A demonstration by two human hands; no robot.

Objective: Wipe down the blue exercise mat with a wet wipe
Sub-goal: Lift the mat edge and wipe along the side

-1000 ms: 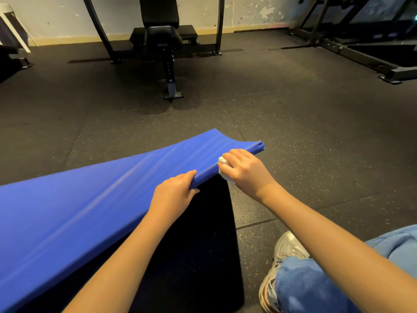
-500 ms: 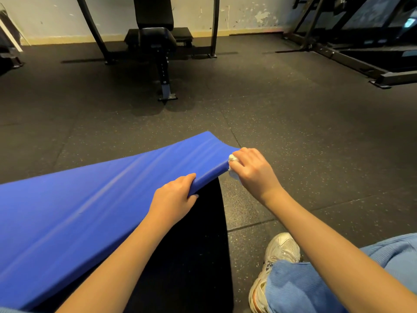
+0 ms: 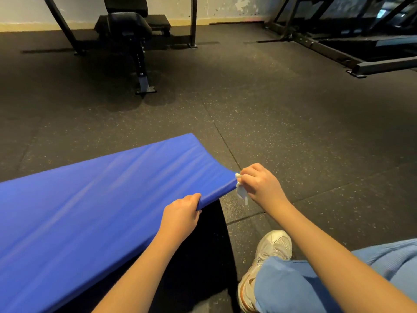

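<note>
Blue mat (image 3: 101,199) is lying on the floor (image 3: 293,132), left of and beyond the white sneaker (image 3: 273,247), with its near edge lifted. Left hand (image 3: 180,216) is curling round that edge, propping it up. Right hand (image 3: 261,185) is pinching the wet wipe (image 3: 241,190) against the edge's corner, straight beyond the sneaker. Advising: tension the edge, wrap the wipe over the lip, drag one steady firm pass.

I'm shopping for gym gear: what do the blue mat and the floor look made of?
The blue mat: likely foam under a smooth vinyl-like skin; soft sheen, fine wrinkles, and it bends where the left hand lifts its edge. The floor: probably matte black rubber tiles, given pale flecks and visible seams.
</note>
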